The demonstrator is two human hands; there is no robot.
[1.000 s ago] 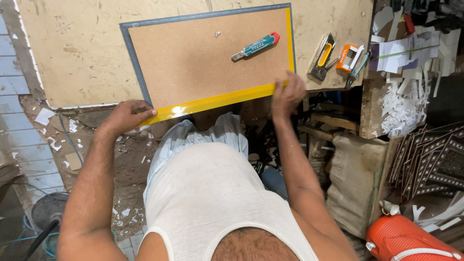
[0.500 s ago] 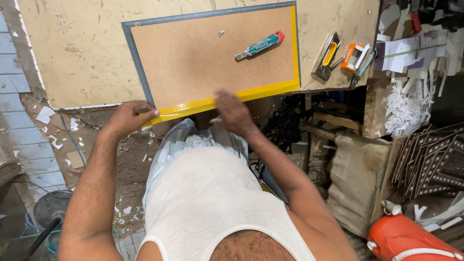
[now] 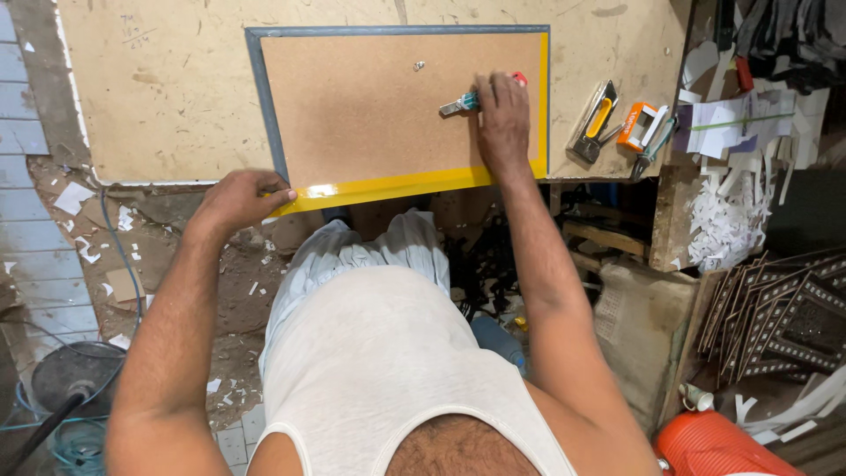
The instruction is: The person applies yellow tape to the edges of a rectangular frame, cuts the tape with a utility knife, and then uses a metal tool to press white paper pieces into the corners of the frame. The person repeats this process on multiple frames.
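1. Utility knife [image 3: 467, 100], teal with a red end, lies on the brown board [image 3: 388, 106] near its right side, blade tip pointing left.
2. Right hand [image 3: 502, 123] is down on top of that knife, fingers laid over its handle; whether they are curled tight around it or just resting, I cannot tell (the palm hides the handle).
3. Left hand [image 3: 240, 199] is at the board's near left corner, fingers pressed together and pinching the end of the yellow tape strip [image 3: 397, 186] against the edge.
4. The yellow strip runs along the whole near edge of the board and turns up the right side; grey strips [image 3: 264, 101] frame the left side and the far edge.
5. The board sits flat on a pale, scuffed workbench [image 3: 159, 79], its near edge flush with the bench's front.
6. Just right of the board: a staple gun with a yellow grip [image 3: 595, 122] and an orange-and-white tape dispenser [image 3: 641, 125], both on the bench.
7. A small screw-like speck [image 3: 419, 65] lies on the board, apart from the knife.
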